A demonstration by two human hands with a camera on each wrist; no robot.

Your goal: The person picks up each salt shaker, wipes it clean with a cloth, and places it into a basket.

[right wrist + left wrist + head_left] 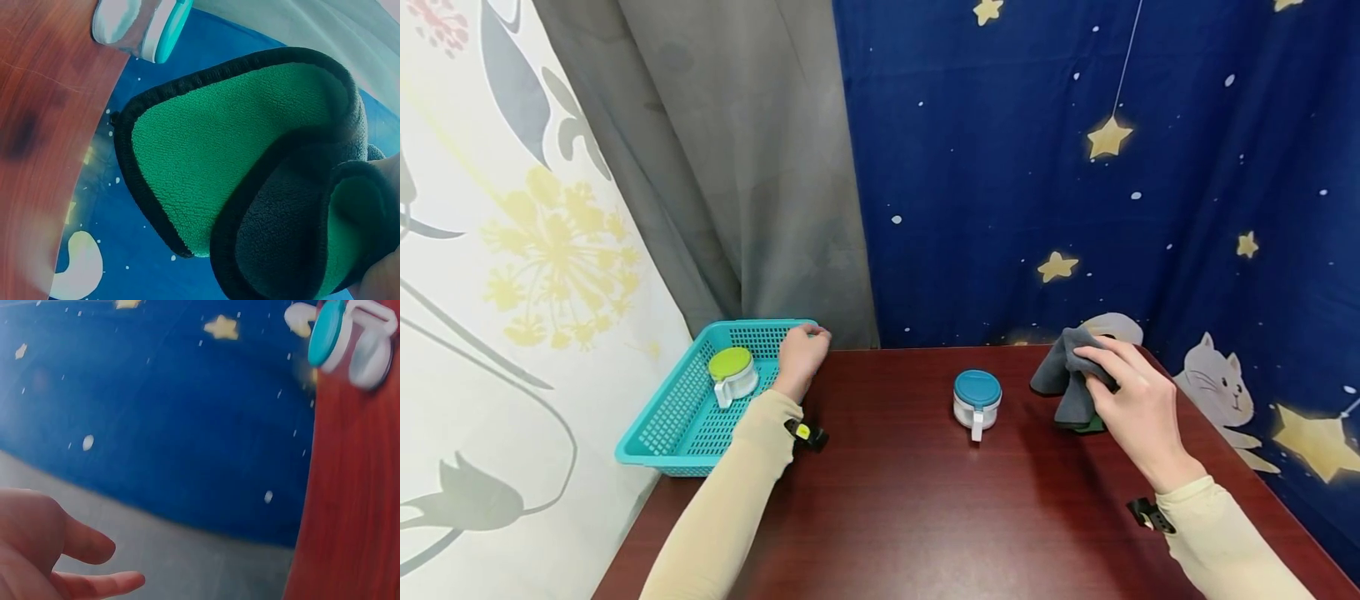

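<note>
My right hand [1138,400] pinches a grey cloth [1067,375] between thumb and fingers, and the cloth hangs just over the table's back right. In the right wrist view the cloth [237,137] shows a green side and black edging. Over the right rim of a turquoise basket [662,433] is my left hand [801,358]; the left wrist view shows this hand [37,550] with thumb and a finger apart and nothing between them. Inside the basket stands a jar with a lime-green lid [731,362]. A blue-lidded jar [977,400] stands on the table between the hands.
The dark red wooden table [880,500] meets a grey curtain [760,167] and a blue starry curtain [1000,208] at its back edge. A white patterned curtain [497,333] hangs along the left. Both jars have handles facing the front.
</note>
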